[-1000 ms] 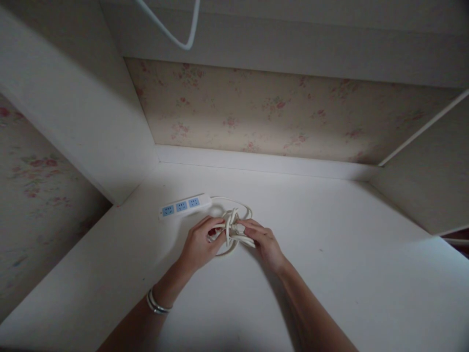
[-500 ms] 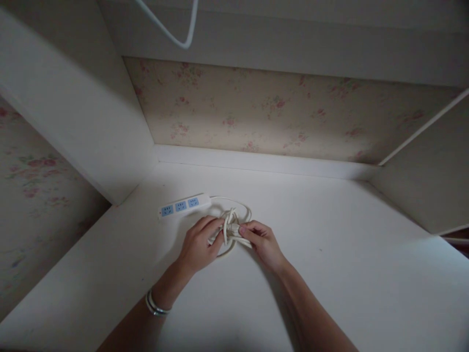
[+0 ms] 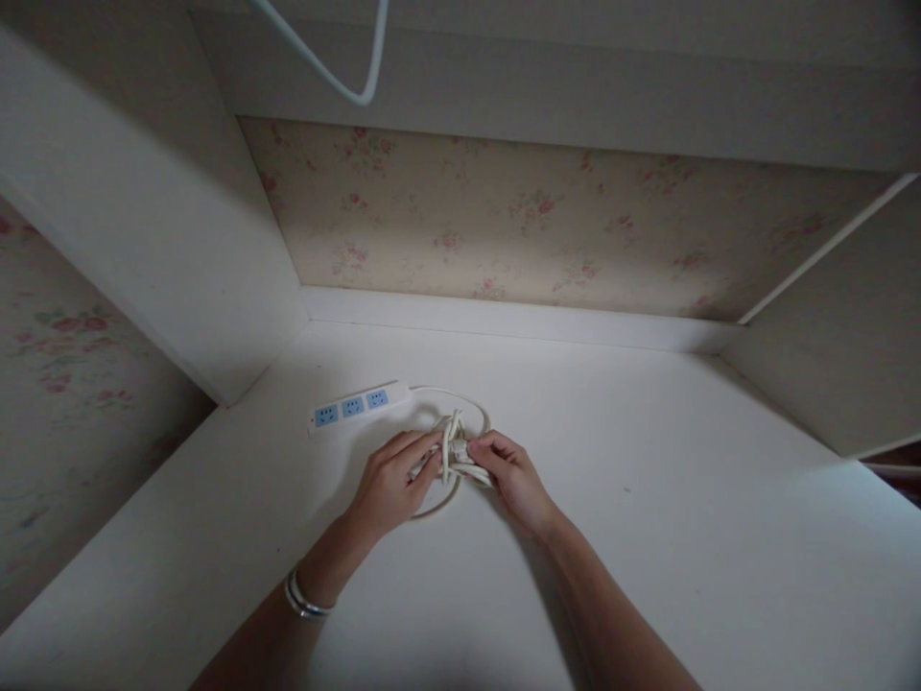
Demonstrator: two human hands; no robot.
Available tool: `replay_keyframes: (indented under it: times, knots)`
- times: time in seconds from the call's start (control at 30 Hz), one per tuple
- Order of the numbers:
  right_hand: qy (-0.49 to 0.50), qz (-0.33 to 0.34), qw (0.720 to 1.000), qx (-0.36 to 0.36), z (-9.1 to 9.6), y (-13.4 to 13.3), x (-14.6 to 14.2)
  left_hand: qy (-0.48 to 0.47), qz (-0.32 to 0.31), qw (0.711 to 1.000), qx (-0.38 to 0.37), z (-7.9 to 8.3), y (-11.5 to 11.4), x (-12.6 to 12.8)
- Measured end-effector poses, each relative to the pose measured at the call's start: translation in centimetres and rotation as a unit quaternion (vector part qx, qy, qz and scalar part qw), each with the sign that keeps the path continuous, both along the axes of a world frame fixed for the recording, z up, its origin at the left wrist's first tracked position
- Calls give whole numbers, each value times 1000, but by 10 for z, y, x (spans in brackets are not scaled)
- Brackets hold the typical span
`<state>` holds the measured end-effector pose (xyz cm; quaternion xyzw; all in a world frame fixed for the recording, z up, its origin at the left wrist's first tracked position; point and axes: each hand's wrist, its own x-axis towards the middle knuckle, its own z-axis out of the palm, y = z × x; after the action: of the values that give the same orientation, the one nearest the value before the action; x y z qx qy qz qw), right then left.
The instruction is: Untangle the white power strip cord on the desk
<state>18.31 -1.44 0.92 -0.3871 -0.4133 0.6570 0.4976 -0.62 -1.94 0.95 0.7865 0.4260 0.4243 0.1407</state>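
Observation:
A white power strip point(image 3: 352, 407) with three blue socket faces lies on the white tabletop, left of centre. From its right end a white cord curves round to a bundled coil of power cord point(image 3: 453, 451), with a loop wrapped across the bundle. My left hand point(image 3: 392, 485) is closed on the left side of the coil, fingers and thumb pinching it. On the opposite side, my right hand point(image 3: 514, 480) pinches the coil's right part, close to a pale piece that may be the plug. Fingers hide parts of the bundle.
The white tabletop point(image 3: 648, 566) meets a low white ledge point(image 3: 518, 319) and floral wallpaper at the back. White panels rise at left and right. Overhead hangs a bent white cable or rod point(image 3: 364, 96). A silver bracelet point(image 3: 306, 597) circles my left wrist.
Both hands stay on the coil with little movement. The loose cord below the bundle now bows further down and left. The view has shifted very slightly.

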Motion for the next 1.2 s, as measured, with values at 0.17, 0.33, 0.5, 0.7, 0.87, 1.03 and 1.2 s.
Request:
replay_keyframes:
  times: [0.17,0.33,0.5,0.7,0.87,1.03,1.2]
  knots:
    - [-59,5,998,20,2,-1,0,-2,-6,1000,15,2,0,0]
    - [-76,19,996,39,5,-2,0,3,22,1000,10,5,-3,0]
    - [-72,12,997,26,3,-1,-2,27,34,999,-15,7,-4,1]
    - [-137,-51,984,103,0,-3,-3,24,63,998,-22,8,-6,3]
    - [-264,-77,927,256,7,-13,-5,16,105,994,-33,7,-6,5]
    - [-325,-107,883,321,10,-20,-16,-24,119,991,-56,5,-4,6]
    - [-379,-164,851,323,2,-20,-25,-56,114,989,-82,2,-3,6]
